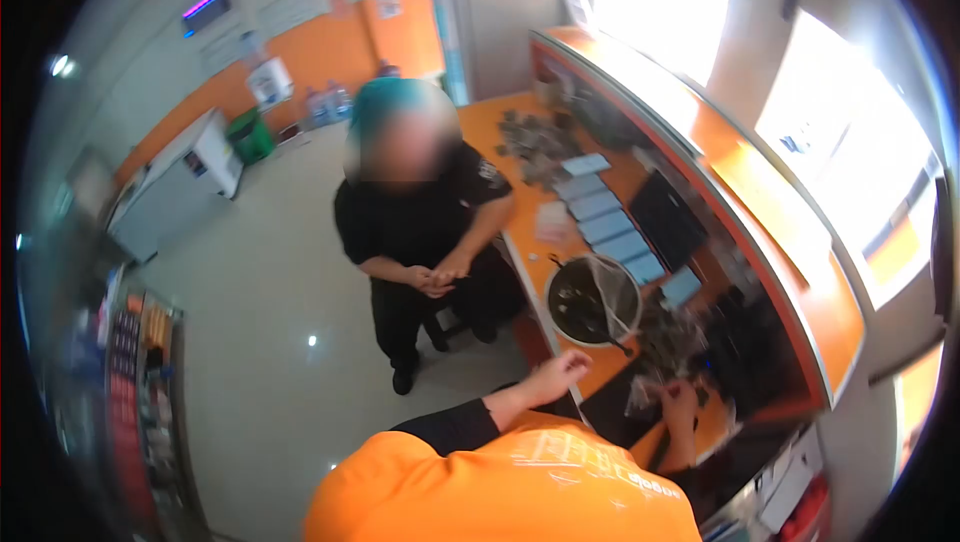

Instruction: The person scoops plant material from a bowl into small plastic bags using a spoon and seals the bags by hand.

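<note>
My left hand (563, 374) hovers over the counter's front edge, just below a round pot, with its fingers curled together. Anything small between those fingers is too indistinct to make out. The pot (572, 310) has dark contents, dark handles and a clear plastic sheet or bag (617, 292) draped over its right side. Farther right, my right hand (680, 404) pinches a small clear plastic bag (641, 400) above a dark mat (612, 410). Beside the pot, close to my right hand, lies a heap of small greyish clear packets (670, 340).
A person in black (425, 212) sits left of the orange counter (515, 217), hands together. Along the counter lie several light-blue packs (600, 217), a dark flat tray or panel (668, 220) and another packet heap (537, 145). A raised ledge (745, 207) borders the right side.
</note>
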A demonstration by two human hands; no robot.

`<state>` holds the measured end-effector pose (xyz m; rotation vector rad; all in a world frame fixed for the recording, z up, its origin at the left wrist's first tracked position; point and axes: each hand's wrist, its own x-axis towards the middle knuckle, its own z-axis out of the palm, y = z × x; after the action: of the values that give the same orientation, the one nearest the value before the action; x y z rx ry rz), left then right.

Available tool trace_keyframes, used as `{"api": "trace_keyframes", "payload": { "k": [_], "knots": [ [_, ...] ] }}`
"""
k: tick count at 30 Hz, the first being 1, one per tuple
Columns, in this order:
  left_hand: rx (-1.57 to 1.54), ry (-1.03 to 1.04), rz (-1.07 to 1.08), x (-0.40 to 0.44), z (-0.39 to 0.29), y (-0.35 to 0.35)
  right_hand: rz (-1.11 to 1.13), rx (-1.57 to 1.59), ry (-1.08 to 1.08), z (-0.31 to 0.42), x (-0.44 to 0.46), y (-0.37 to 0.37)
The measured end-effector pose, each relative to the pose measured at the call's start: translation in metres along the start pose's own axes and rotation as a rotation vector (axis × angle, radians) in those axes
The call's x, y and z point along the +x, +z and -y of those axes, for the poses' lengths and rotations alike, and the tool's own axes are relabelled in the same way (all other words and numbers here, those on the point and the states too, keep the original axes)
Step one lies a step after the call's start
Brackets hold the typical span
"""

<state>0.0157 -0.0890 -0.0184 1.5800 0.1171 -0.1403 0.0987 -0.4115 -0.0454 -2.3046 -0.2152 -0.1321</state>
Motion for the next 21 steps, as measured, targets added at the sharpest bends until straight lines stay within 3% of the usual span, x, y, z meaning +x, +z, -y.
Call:
{"api": "trace_keyframes", "payload": {
  "k": [2,3,4,6,12,15,21],
  "knots": [
    [0.039,0.063,0.128,0.004,0.013,0.011,0.157,0.047,0.094,0.032,-0.008,-0.014],
    [-0.132,-0.041,0.262,0.007,0.021,0.020,0.204,0.052,0.043,0.056,-0.014,-0.022],
    [-0.051,-0.202,0.332,-0.011,-0.024,0.020,0.249,0.060,-0.008,0.079,-0.021,-0.020],
    [-0.105,-0.173,0.425,-0.012,0.002,0.038,0.250,0.105,-0.142,0.113,-0.039,-0.005],
    [-0.063,-0.119,0.279,-0.027,0.024,0.022,0.377,0.069,-0.424,0.152,-0.050,0.032],
    [-0.339,-0.205,0.180,-0.029,0.030,0.021,0.399,0.056,-0.445,0.165,-0.050,0.032],
    [-0.245,-0.196,0.226,-0.011,0.055,0.020,0.329,0.079,-0.466,0.157,-0.047,0.041]
  ]
}}
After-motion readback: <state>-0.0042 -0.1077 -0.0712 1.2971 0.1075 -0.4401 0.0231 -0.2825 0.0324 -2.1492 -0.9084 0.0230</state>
